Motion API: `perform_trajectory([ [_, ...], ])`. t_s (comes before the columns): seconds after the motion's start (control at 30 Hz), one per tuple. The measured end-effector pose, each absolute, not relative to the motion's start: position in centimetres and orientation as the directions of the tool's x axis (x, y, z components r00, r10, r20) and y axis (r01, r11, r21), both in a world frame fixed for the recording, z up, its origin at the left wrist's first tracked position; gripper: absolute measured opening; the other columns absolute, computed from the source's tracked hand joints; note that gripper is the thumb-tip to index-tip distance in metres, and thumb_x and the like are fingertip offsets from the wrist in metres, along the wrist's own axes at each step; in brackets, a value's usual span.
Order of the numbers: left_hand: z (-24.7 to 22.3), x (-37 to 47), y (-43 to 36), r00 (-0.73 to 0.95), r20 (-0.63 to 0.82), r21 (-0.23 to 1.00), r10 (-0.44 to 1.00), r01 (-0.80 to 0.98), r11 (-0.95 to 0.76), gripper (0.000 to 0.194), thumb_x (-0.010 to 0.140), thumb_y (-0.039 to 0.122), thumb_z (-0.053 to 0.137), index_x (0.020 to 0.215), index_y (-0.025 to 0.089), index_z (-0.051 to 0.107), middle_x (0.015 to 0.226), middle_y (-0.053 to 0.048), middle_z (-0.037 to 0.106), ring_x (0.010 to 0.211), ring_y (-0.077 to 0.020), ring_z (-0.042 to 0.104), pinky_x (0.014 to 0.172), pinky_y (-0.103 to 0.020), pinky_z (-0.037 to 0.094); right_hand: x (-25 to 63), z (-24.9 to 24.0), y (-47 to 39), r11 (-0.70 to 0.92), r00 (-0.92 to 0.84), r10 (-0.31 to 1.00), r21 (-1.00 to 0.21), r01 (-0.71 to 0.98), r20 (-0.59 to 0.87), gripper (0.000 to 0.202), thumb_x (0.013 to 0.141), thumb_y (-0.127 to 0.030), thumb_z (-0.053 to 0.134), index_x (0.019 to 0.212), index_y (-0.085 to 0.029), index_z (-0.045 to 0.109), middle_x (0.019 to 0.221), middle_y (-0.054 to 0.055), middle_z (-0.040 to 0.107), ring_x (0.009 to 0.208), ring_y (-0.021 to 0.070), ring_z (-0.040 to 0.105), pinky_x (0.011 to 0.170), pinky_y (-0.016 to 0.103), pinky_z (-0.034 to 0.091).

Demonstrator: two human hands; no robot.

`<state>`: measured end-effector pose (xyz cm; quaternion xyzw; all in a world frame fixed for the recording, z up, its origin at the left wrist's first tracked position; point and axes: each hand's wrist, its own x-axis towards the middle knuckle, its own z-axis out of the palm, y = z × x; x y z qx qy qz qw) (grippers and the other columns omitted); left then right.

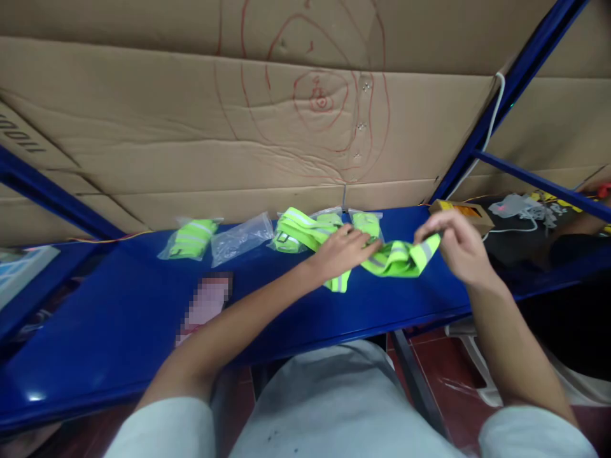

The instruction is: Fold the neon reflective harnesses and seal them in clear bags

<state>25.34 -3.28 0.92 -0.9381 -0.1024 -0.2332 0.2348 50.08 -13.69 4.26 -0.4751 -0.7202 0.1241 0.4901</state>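
A neon yellow-green strap with grey reflective stripes [401,259] stretches between my two hands above the blue table. My left hand [344,253] is closed on its middle part, fingers bent over the fabric. At the right, my right hand [456,245] pinches the strap's other end between thumb and fingers. More of the same strap material [298,224] lies looped to the left of my left hand, and a short piece hangs below that hand. Behind the hands sit bagged green bundles, one of them [366,222] just beyond the strap.
On the blue table [119,331] lie a bagged green bundle [191,239], a clear plastic bag [242,238] and a blurred pink item [205,306]. An open cardboard box [465,215] stands at the right beside a blue post. Cardboard [167,121] walls the back.
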Motion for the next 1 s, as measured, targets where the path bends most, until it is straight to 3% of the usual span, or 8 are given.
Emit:
perform_trajectory([
  [0.17,-5.7,26.4,-3.9,0.909,0.408,-0.328,-0.082,0.063,-0.943,0.03,0.097,0.007,0.052,0.119,0.02,0.068,0.092,-0.006,0.07,0.086,-0.0183,0.064,0.09,-0.033,0.045,51.6,-1.5,-21.3,0.398,-0.363,0.91,-0.663,0.634,0.199,0.03,0.107,-0.045,0.045,0.102,-0.026,0.067,0.096,0.006,0.073,0.089,0.0225,0.068,0.082,0.036,0.051],
  [0.3,-5.7,27.0,-4.0,0.901,0.412,-0.322,-0.134,0.006,-0.947,0.03,0.095,0.005,0.054,0.114,0.022,0.069,0.09,-0.005,0.07,0.089,-0.0184,0.064,0.105,-0.036,0.044,50.4,-2.6,-23.0,0.385,-0.417,0.904,-0.599,0.702,0.092,0.026,0.109,-0.04,0.042,0.101,-0.024,0.061,0.095,0.005,0.07,0.087,0.0212,0.063,0.086,0.038,0.047],
  [0.43,-5.1,26.9,-4.2,0.906,0.412,-0.367,-0.1,0.064,-0.928,0.029,0.096,0.006,0.052,0.113,0.021,0.07,0.096,-0.007,0.071,0.099,-0.0207,0.064,0.116,-0.043,0.04,49.3,-3.5,-21.3,0.427,-0.448,0.891,-0.481,0.765,0.079,0.028,0.109,-0.039,0.041,0.095,-0.022,0.058,0.09,0.005,0.068,0.085,0.0208,0.06,0.083,0.037,0.044],
  [0.57,-6.0,26.2,-4.3,0.925,0.365,-0.437,-0.109,0.067,-0.897,0.027,0.097,0.007,0.051,0.111,0.019,0.071,0.1,-0.009,0.072,0.102,-0.023,0.066,0.113,-0.046,0.043,48.0,-5.4,-19.2,0.436,-0.443,0.893,-0.385,0.813,0.074,0.034,0.11,-0.041,0.036,0.094,-0.021,0.057,0.086,0.005,0.067,0.083,0.0212,0.063,0.082,0.037,0.044],
  [0.67,-6.7,25.8,-3.5,0.929,0.345,-0.45,-0.132,0.04,-0.892,0.026,0.097,0.009,0.053,0.112,0.021,0.07,0.106,-0.009,0.073,0.109,-0.0229,0.066,0.112,-0.046,0.045,47.1,-6.9,-18.5,0.426,-0.416,0.903,-0.342,0.838,0.106,0.031,0.11,-0.044,0.039,0.109,-0.021,0.058,0.102,0.009,0.071,0.091,0.0235,0.068,0.086,0.04,0.047],
  [0.77,-6.9,25.4,-2.5,0.929,0.346,-0.435,-0.132,0.035,-0.9,0.025,0.098,0.008,0.053,0.109,0.022,0.07,0.114,-0.008,0.073,0.121,-0.0217,0.064,0.115,-0.046,0.044,46.9,-7.8,-18.6,0.421,-0.378,0.905,-0.272,0.865,0.197,0.03,0.109,-0.04,0.042,0.122,-0.02,0.061,0.125,0.016,0.066,0.113,0.0285,0.066,0.09,0.043,0.05],
  [0.9,-6.9,24.9,-1.8,0.897,0.424,-0.313,-0.121,0.02,-0.95,0.021,0.094,0.005,0.058,0.102,0.02,0.071,0.113,-0.01,0.074,0.125,-0.0222,0.064,0.116,-0.046,0.046,46.9,-8.5,-19.4,0.515,-0.469,0.849,-0.179,0.838,0.244,0.039,0.108,-0.028,0.039,0.142,-0.023,0.057,0.141,0.017,0.061,0.135,0.03,0.055,0.106,0.051,0.046],
  [1.0,-7.0,24.8,-1.6,0.883,0.444,-0.347,-0.154,0.011,-0.938,0.019,0.093,0.007,0.061,0.104,0.019,0.071,0.11,-0.011,0.075,0.12,-0.0237,0.066,0.114,-0.047,0.047,45.8,-8.7,-20.1,0.606,-0.575,0.792,-0.141,0.783,0.207,0.059,0.106,-0.051,0.044,0.158,-0.023,0.042,0.149,0.018,0.055,0.144,0.0316,0.047,0.118,0.056,0.037],
])
